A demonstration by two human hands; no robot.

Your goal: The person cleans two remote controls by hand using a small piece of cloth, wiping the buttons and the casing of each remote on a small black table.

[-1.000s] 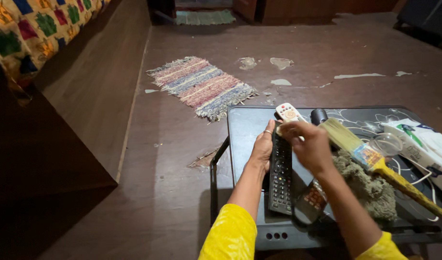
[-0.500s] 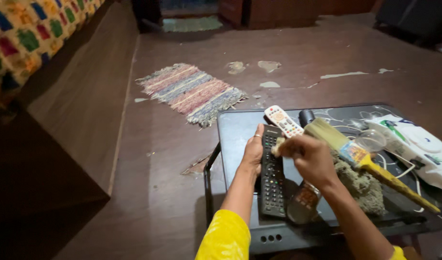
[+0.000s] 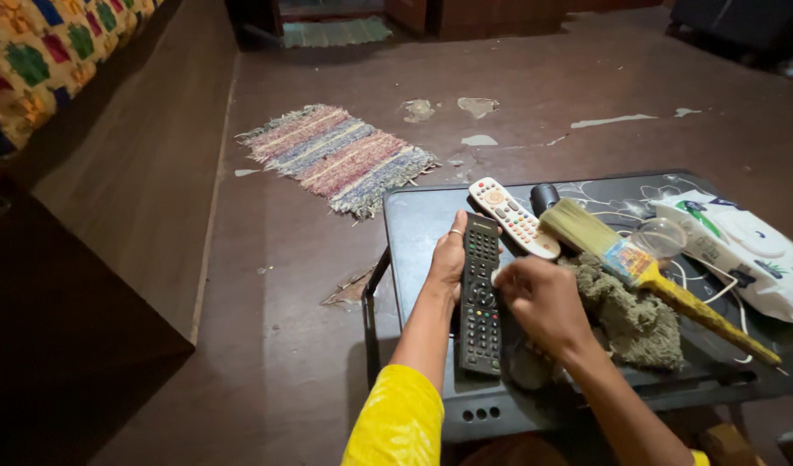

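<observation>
My left hand [image 3: 448,259] grips the left side of a long black remote [image 3: 480,298] that lies on a dark table [image 3: 414,224]. My right hand [image 3: 543,302] is closed just right of it, its fingertips pressing something small and pale onto the remote's buttons; what that is I cannot make out. A white remote [image 3: 513,216] lies just beyond, at an angle.
A wide paintbrush with a yellow handle [image 3: 655,272] rests on a grey-green cloth [image 3: 638,319]. A white wipes pack [image 3: 742,246], a clear cup [image 3: 660,235] and a black cylinder [image 3: 543,197] sit further right. A striped rug [image 3: 336,155] lies on the floor; a wooden bed side [image 3: 129,190] stands left.
The view has shifted a little. My right hand has dropped from the top end of the black remote to its middle. My left hand keeps its hold.
</observation>
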